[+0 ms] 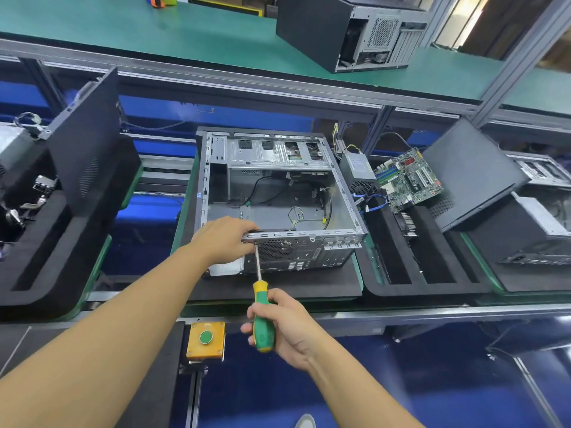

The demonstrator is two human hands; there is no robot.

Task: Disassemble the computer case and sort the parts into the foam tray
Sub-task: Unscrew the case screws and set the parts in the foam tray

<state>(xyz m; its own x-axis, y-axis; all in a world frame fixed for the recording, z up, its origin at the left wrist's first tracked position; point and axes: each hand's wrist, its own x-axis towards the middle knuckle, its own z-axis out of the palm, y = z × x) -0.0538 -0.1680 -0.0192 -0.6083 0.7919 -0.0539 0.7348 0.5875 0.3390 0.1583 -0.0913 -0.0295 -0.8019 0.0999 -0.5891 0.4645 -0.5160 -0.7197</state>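
An open grey computer case [278,193] lies on its side on a black foam pad, its rear panel facing me and loose cables inside. My left hand [224,239] grips the near left corner of the case's rear edge. My right hand [278,322] holds a green and yellow screwdriver [262,316] by the handle. Its shaft points up, and the tip meets the rear panel beside the fan grille, just under my left fingers. To the right, a black foam tray [417,273] holds a motherboard [408,177], a power supply [358,169] and a side panel [472,171].
Another foam tray [46,242] with a leaning side panel and small parts stands at the left. A yellow box with a green push button [206,338] sits on the bench's front rail. A second computer case [349,29] rests on the green upper shelf.
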